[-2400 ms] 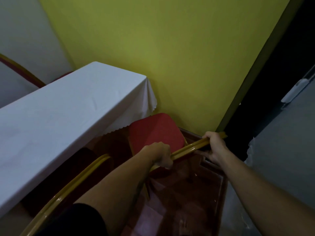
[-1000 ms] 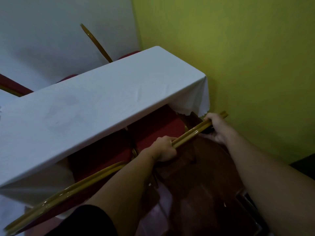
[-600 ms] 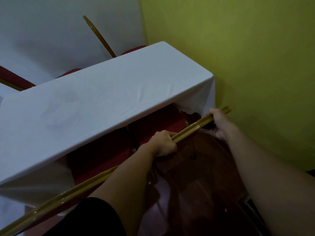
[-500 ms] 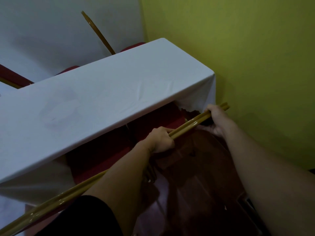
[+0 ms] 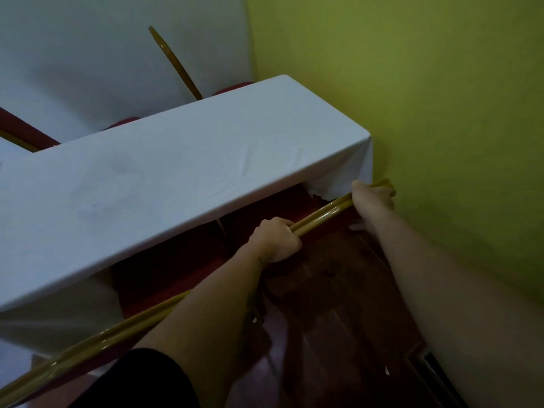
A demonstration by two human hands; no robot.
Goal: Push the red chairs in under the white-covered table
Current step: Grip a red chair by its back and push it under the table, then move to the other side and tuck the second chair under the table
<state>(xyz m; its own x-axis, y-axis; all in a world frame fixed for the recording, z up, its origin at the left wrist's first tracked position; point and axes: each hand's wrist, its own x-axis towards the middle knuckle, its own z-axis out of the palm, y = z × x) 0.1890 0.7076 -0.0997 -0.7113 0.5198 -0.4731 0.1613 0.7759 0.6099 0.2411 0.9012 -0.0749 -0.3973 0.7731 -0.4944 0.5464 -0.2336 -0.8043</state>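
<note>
Since a moment ago, both arms have stretched further out and the red chair's seat has slid deeper under the white cloth, so only a dark red strip of it shows below the hanging edge. Nearest the camera, a black sleeve covers the left upper arm, and the gold top rail of a second red chair runs diagonally from the lower left, its back close in front of the cloth's near edge. Further on, the left hand has its fingers curled tight over the gold rail of the right-hand red chair. The right hand clamps the same rail at its far end, just below the drooping cloth corner. Dark wooden floor lies open behind this chair, between the arms. To the right, the yellow-green wall stands near the rail's end, leaving only a narrow gap there. The tabletop, draped in white, runs diagonally with its far right corner near that wall. Beyond its far edge, more red chair backs and a gold rail rise against a pale grey wall.
</note>
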